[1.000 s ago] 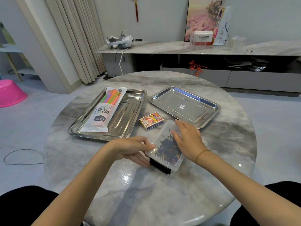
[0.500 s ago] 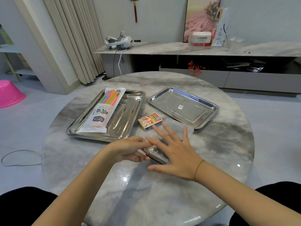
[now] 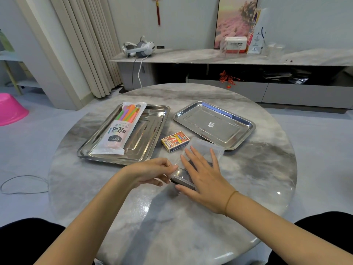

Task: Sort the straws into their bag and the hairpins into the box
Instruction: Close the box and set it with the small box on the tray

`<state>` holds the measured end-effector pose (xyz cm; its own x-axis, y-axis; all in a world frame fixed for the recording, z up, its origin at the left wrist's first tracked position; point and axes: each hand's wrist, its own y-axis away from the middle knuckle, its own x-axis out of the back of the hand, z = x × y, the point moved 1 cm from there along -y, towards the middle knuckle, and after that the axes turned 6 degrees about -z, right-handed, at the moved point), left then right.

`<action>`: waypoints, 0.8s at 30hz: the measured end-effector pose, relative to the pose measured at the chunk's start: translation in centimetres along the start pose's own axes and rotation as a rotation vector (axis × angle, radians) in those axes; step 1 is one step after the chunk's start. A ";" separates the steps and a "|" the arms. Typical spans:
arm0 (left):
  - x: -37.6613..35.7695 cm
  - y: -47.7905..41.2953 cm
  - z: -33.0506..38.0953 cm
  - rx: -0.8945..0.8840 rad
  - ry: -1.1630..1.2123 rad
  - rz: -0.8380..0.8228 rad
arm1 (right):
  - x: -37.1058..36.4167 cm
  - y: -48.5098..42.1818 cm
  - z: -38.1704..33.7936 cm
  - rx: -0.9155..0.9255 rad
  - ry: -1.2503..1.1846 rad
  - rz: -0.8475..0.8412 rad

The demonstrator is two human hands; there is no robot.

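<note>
Box (image 3: 207, 145) sits pressed under the flat, spread grip of the right hand (image 3: 206, 180), while the left hand (image 3: 152, 173) pinches its corner.

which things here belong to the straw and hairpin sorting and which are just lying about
In the job: bag of straws, clear plastic box of hairpins, left hand pinching its corner, right hand flat on top.
Lying about: empty steel tray, small printed carton, headset, pink basin.

Grey floor (image 3: 315, 142), beige curtains (image 3: 89, 44), marble sideboard (image 3: 210, 56)
</note>
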<state>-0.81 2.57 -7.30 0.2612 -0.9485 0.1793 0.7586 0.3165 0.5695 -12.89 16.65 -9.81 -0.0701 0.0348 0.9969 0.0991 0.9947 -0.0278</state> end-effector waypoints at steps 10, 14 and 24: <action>-0.3 0.1 0.1 0.012 -0.040 -0.002 | 0.8 -0.3 0.1 -0.060 -0.212 -0.047; -0.1 -0.1 -0.1 -0.010 -0.030 0.070 | 1.8 -0.1 0.8 -0.307 -0.599 -0.063; -0.9 -1.2 0.4 -0.132 0.026 0.203 | 1.7 -1.1 4.6 -0.743 -0.886 -0.005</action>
<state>-2.23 3.05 -7.81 0.4298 -0.8653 0.2580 0.7602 0.5009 0.4137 -17.66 16.08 -8.40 -0.7148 0.3795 0.5874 0.6354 0.7032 0.3190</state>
